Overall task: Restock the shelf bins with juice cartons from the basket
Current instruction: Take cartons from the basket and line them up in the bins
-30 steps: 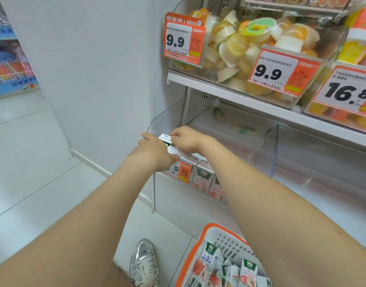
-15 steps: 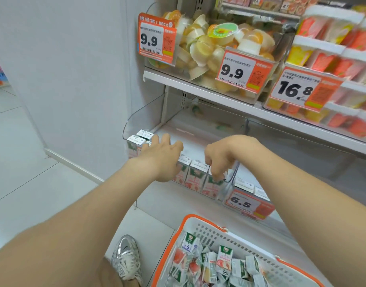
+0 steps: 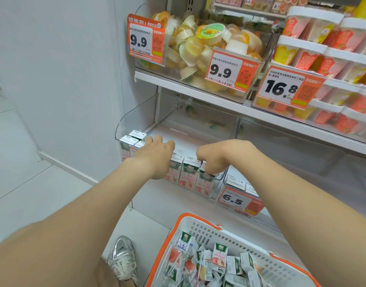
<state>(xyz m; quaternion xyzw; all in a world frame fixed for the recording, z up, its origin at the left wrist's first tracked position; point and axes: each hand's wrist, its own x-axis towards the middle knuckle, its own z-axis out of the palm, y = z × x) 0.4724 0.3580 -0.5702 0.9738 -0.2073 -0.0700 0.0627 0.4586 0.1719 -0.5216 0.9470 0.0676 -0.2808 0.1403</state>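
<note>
A clear plastic shelf bin [image 3: 136, 117] on the lower shelf holds a front row of small juice cartons [image 3: 188, 177] and a few more at its left end [image 3: 130, 139]. My left hand [image 3: 155, 158] lies over the left part of the row, fingers reaching forward onto the carton tops. My right hand [image 3: 215, 158] is at the right end of the row, its fingers curled down round the top of the last carton. Below me, a white basket with an orange rim [image 3: 198, 218] holds several loose juice cartons [image 3: 219, 257].
A second bin with a 6.5 price tag [image 3: 238, 201] and a few cartons stands to the right. The shelf above carries jelly cups [image 3: 198, 48] and stacked dessert tubs [image 3: 323, 59]. A white wall panel lies left; my shoe [image 3: 122, 257] is beside the basket.
Both hands left the bin's left end. My right hand moved right to the end of the front row and curled onto a carton; my left hand settled on the row.
</note>
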